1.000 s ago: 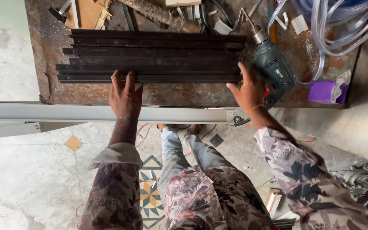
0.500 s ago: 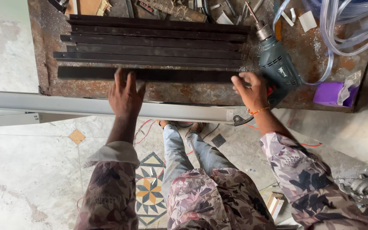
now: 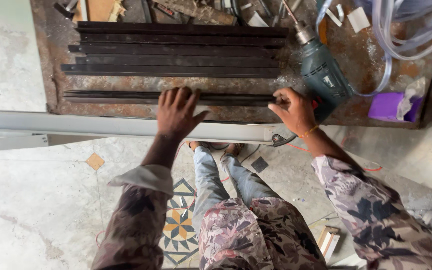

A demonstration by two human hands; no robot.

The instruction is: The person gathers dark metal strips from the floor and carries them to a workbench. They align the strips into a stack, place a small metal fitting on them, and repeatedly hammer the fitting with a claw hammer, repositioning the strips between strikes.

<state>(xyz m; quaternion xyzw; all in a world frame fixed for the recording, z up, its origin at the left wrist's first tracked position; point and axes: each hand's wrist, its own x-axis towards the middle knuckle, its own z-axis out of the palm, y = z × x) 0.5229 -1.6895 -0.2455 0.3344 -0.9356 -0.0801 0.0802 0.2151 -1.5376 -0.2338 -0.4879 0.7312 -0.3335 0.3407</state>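
A single dark metal strip point(image 3: 116, 96) lies apart from a stack of several like strips point(image 3: 176, 50) on a rusty metal table point(image 3: 371, 80). My left hand point(image 3: 177, 111) lies flat with fingers spread on the middle of that strip. Pinching the strip's right end is my right hand point(image 3: 292, 109), right beside a green power drill point(image 3: 321, 70). A long pale grey metal rail point(image 3: 76, 124) runs along the table's near edge under both wrists.
A purple box with a rag point(image 3: 393, 105) sits at the table's right. Clear hoses point(image 3: 406, 35) loop at the back right. Wood scraps and tools point(image 3: 101, 9) lie behind the stack. Below are patterned floor tiles point(image 3: 181, 225).
Both hands have drawn the nearest strip toward me, away from the stack, leaving a gap. The right hand moved from beside the drill onto the strip's end.
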